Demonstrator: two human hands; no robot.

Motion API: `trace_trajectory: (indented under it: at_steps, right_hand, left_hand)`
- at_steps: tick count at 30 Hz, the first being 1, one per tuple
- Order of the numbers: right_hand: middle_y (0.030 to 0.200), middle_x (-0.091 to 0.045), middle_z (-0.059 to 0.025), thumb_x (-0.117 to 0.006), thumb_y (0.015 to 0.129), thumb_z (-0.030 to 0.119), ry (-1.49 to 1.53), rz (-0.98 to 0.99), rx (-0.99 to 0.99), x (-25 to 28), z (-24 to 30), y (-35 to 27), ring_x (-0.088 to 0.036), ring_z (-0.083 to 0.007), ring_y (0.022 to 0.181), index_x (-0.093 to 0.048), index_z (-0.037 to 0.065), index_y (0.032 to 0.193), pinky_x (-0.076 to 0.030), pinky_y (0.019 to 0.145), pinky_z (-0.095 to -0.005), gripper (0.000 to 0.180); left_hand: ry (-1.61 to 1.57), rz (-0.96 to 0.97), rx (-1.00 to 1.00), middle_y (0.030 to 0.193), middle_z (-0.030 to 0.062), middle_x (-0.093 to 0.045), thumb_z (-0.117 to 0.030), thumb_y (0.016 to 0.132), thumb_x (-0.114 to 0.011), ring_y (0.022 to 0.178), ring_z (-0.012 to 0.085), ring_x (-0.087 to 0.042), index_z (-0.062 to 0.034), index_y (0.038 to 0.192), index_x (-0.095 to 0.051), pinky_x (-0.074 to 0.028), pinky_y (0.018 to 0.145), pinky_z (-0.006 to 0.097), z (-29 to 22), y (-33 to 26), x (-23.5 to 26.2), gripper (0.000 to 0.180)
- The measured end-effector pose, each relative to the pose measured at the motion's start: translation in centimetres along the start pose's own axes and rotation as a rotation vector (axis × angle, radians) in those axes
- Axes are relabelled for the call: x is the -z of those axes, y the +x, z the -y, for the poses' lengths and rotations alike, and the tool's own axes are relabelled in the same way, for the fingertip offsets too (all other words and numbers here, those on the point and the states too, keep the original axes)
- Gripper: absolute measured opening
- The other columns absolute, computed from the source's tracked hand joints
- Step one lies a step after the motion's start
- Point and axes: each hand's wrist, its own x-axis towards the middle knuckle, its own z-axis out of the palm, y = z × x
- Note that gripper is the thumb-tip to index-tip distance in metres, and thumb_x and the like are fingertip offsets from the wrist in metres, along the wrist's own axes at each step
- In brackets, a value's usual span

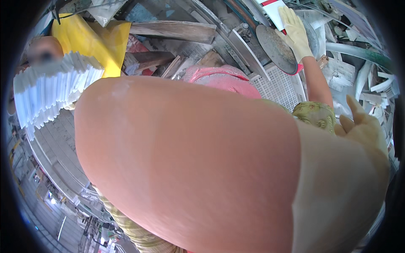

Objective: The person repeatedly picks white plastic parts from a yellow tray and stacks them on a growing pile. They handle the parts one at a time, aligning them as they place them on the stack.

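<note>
My left forearm fills the middle of the head view, very close. It ends at the right in my left hand (365, 130), in a pale cream glove, with one finger stretched up and the others loosely bent. Nothing shows in it, though its palm side is partly hidden. Farther off, my right hand (295, 36), in a similar glove, lies with its fingers stretched out. It is over a white piece with a red stripe (270, 12) and the edge of a round, dark, shallow disc (276, 49). Whether it presses on either, I cannot tell.
At the upper left, a person (44, 48) is partly in view beside a stack of white strips (59, 90) and a yellow sheet (103, 42). Wooden boards (173, 31) lie at the top. A white perforated basket (278, 88) stands below the disc. Scrap pieces (341, 74) crowd the right.
</note>
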Motion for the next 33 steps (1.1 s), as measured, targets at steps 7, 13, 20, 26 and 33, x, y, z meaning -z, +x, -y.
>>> trace_trajectory:
  at_steps: [7,13,20,26,33]
  right_hand:
    - [0.157,-0.047,-0.0129,-0.075,0.088,0.035,-0.016,-0.111,-0.014,0.6,0.4,0.2,-0.045,-0.0306,0.144,-0.044,0.008,0.152,-0.044,0.112,-0.0491,0.076]
    - [0.138,-0.066,-0.0125,-0.052,0.100,0.012,0.482,-0.315,0.033,2.0,0.3,2.5,-0.060,-0.0287,0.131,-0.064,0.007,0.138,-0.043,0.115,-0.0383,0.040]
    - [0.162,-0.041,-0.0134,-0.064,0.097,0.025,-0.032,0.066,0.317,-0.3,-2.6,7.7,-0.036,-0.0292,0.151,-0.037,0.008,0.159,-0.029,0.122,-0.0529,0.070]
    - [0.164,-0.036,-0.0173,-0.079,0.080,0.019,-0.021,0.123,0.236,0.6,-0.2,8.7,-0.032,-0.0322,0.153,-0.030,0.002,0.160,-0.028,0.123,-0.0494,0.095]
    - [0.164,-0.036,-0.0196,-0.071,0.086,0.014,-0.153,0.030,0.251,-0.8,1.4,11.1,-0.034,-0.0349,0.151,-0.032,-0.001,0.158,-0.027,0.124,-0.0447,0.084]
  left_hand:
    - [0.257,-0.184,-0.103,0.114,0.0159,-0.071,-0.017,0.095,-0.060,0.107,0.0320,-0.068,-0.0001,0.124,-0.066,-0.054,0.092,0.038,3.8,10.3,15.6,0.034]
    - [-0.078,-0.853,0.802,0.131,0.0145,-0.069,-0.031,0.102,-0.061,0.125,0.0238,-0.064,0.0005,0.136,-0.062,-0.049,0.106,0.037,12.1,-0.4,18.6,0.046]
    - [-0.340,-2.017,0.545,0.134,0.0165,-0.067,-0.035,0.106,-0.058,0.121,0.0240,-0.066,0.0014,0.141,-0.055,-0.052,0.106,0.033,11.3,-17.3,9.9,0.050]
    - [-0.277,-2.305,0.390,0.135,0.0241,-0.064,-0.033,0.107,-0.057,0.126,0.0298,-0.063,0.0042,0.146,-0.049,-0.053,0.106,0.037,9.4,-19.5,5.3,0.054]
    - [-0.258,-2.475,0.096,0.151,0.0300,-0.045,-0.042,0.099,-0.067,0.134,0.0371,-0.055,0.0052,0.154,-0.030,-0.052,0.109,0.046,9.0,-24.2,7.9,0.081]
